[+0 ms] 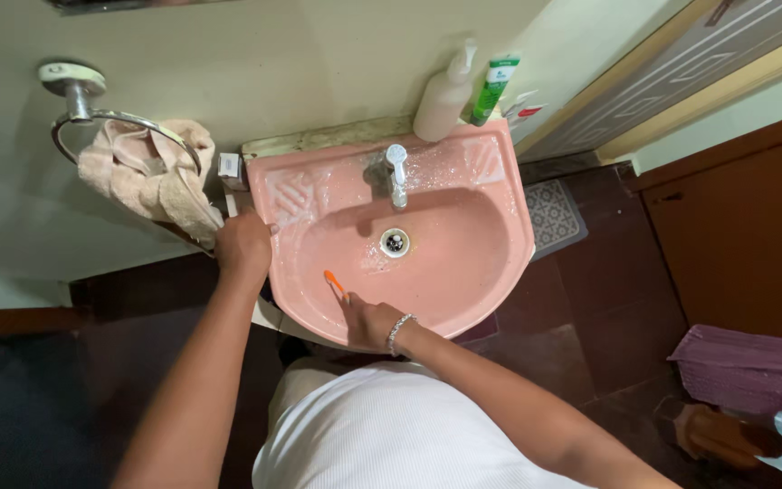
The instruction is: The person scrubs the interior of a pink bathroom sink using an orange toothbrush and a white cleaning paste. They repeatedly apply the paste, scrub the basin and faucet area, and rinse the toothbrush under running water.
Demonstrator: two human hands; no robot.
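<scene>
At frame centre, the right hand [368, 319] has its grip clamped on an orange toothbrush [334, 282] inside the pink sink [500, 195]. The left hand [243, 244] clasps the sink's left rim (fingers curled together), just below the towel [147, 177] on its ring.

Pink sink [500, 195], bottle [442, 100], tube [494, 88]

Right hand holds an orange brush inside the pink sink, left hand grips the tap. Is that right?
Not quite. In the head view the left hand rests on the sink's left rim, not the tap. The right hand does hold the orange brush inside the pink sink.
</scene>
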